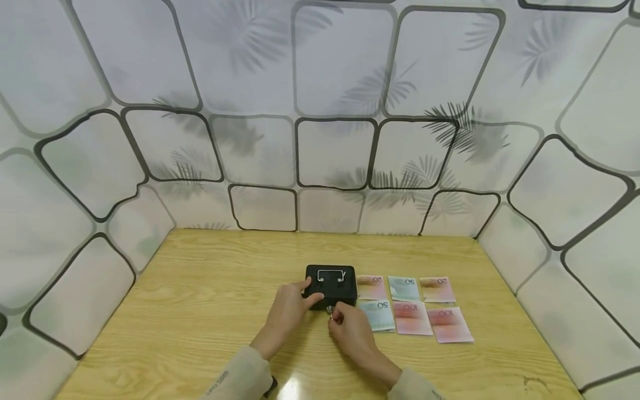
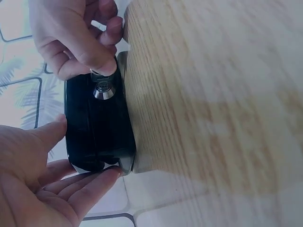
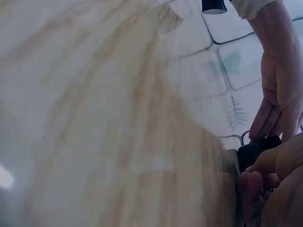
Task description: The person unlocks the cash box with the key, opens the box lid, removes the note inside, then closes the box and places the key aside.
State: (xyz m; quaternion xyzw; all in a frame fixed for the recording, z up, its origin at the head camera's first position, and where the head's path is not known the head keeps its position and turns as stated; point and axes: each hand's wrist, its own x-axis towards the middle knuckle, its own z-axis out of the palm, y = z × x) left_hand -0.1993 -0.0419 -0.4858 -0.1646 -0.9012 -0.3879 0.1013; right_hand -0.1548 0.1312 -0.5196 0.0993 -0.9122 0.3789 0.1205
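Note:
A small black cash box (image 1: 332, 290) with a folding metal handle (image 1: 331, 272) on its lid stands on the table. My left hand (image 1: 287, 308) steadies it at its left end, the thumb at the front edge of the lid and the fingers along the side. In the left wrist view, a round silver lock (image 2: 104, 90) sits in the front face. My right hand (image 1: 352, 329) pinches a key (image 1: 330, 314) at this lock between thumb and curled index finger. The thumb hides most of the key. The lid is down.
Several banknotes lie in two rows right beside the box, among them a pink 100 note (image 1: 412, 318) and a green 50 note (image 1: 404, 289). The wooden table (image 1: 215, 289) meets patterned fabric walls (image 1: 260, 150) at the back and sides.

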